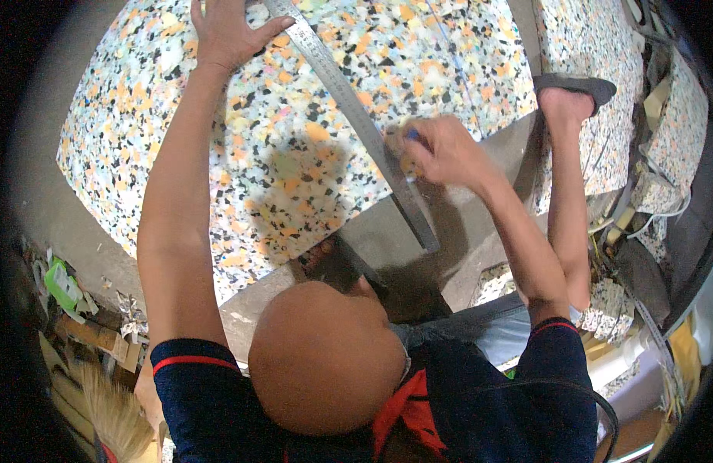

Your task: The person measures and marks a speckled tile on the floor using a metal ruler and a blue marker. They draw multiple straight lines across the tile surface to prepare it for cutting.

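Note:
A large sheet of speckled foam (310,92) in white, orange and black lies below me. Across it runs a long metal ruler (337,85) on a slant, its near end sticking out past the sheet's front edge. My left hand (229,35) lies spread on the foam at the far side, its thumb reaching onto the ruler. Beside the ruler's lower half, my right hand (445,150) is closed in a pinch. A small blue pen-like thing (412,135) shows at its fingertips, which are slightly blurred, so its kind cannot be made out. A faint line crosses the sheet at the upper right.
At the right, a foot in a dark slipper (596,89) is on another speckled foam sheet (584,46). More foam pieces (673,162) are piled at the far right. A straw broom (113,409), a green package (62,285) and scraps lie at the lower left.

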Demonstrator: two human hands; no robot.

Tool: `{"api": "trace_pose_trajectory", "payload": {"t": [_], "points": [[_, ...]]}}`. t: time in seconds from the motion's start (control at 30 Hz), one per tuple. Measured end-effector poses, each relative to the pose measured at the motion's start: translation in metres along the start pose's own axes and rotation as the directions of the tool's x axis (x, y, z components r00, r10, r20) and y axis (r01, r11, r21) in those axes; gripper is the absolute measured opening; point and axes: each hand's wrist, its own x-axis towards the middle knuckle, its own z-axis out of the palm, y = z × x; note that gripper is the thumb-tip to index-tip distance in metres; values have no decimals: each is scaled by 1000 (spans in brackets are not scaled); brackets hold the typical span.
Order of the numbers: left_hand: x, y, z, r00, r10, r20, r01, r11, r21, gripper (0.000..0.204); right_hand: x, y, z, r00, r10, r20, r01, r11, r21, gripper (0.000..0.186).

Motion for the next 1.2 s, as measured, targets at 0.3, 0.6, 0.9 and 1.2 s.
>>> {"api": "trace_pose_trajectory", "payload": {"t": [0.3,0.6,0.9,1.2], "points": [[-6,-7,5,998,42,-55,-41,999,18,118,74,-24,-10,963,-81,-256,93,995,34,29],[-3,-6,8,998,48,-49,-49,999,-11,118,-140,-4,70,944,204,-259,-153,967,204,29],[-4,-27,36,964,161,-210,-149,986,75,115,-57,-5,31,960,133,-245,-60,957,284,16],[-6,-7,2,1000,29,7,-29,1000,4,94,180,-31,-32,928,-157,-338,172,985,16,36]]}}
